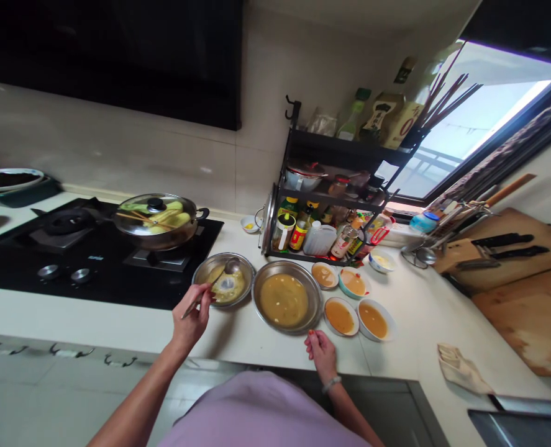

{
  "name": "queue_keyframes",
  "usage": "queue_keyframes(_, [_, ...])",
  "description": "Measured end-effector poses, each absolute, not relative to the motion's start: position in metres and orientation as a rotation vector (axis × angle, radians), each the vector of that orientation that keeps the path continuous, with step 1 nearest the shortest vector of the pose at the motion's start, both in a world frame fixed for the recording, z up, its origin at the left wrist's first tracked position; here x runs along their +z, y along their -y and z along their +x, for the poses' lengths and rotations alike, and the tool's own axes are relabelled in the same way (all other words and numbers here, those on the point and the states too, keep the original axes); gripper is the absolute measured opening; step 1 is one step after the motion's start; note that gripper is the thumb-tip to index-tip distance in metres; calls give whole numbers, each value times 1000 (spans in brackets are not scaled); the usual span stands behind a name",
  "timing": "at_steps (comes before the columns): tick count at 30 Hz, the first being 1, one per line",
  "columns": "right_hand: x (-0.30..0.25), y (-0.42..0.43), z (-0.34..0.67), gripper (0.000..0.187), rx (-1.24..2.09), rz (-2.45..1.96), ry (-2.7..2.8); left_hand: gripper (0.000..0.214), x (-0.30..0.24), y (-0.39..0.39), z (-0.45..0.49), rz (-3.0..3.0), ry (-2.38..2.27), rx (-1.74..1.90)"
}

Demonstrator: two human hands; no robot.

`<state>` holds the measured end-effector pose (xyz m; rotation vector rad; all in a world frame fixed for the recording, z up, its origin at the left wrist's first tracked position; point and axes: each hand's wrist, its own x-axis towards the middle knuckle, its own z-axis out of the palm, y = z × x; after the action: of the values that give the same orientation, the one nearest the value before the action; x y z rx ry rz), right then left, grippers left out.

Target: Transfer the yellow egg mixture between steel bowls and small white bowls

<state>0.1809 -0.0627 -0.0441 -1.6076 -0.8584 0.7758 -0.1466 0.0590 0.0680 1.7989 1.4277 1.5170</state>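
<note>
My left hand [192, 316] is closed round the handle of a metal spoon [232, 266], whose rounded head is over the left metal bowl [248, 294]. A pale, cloudy liquid covers part of that bowl's bottom. Right beside it stands a larger metal bowl [317, 320] of yellowish-brown liquid with small pale bits. Close to the counter's front edge, below this bowl, my right hand [321, 351] is loosely curled, and nothing shows in its fingers. Several small bowls of orange-brown liquid, among them a white one [355, 329], stand to the right of the larger bowl.
A lidded pan [158, 238] with green food inside sits on the black gas hob [102, 288] at left. Behind the bowls rises a black rack [350, 149] of bottles. A knife block [464, 253], cutting boards [527, 282] and a cloth [459, 369] are at right.
</note>
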Motion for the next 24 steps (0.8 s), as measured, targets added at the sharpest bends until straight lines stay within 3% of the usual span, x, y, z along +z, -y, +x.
queue_keyframes(4, [-43, 63, 181, 51, 775, -1614, 864, 21, 69, -54, -120, 1468, -1338, 1423])
queue_keyframes(15, [-49, 62, 181, 54, 782, -1605, 807, 21, 46, -54, -58, 1785, -1115, 1189])
queue_keyframes(24, [-44, 62, 181, 54, 784, -1617, 817, 22, 34, -70, -64, 1122, -1284, 1169])
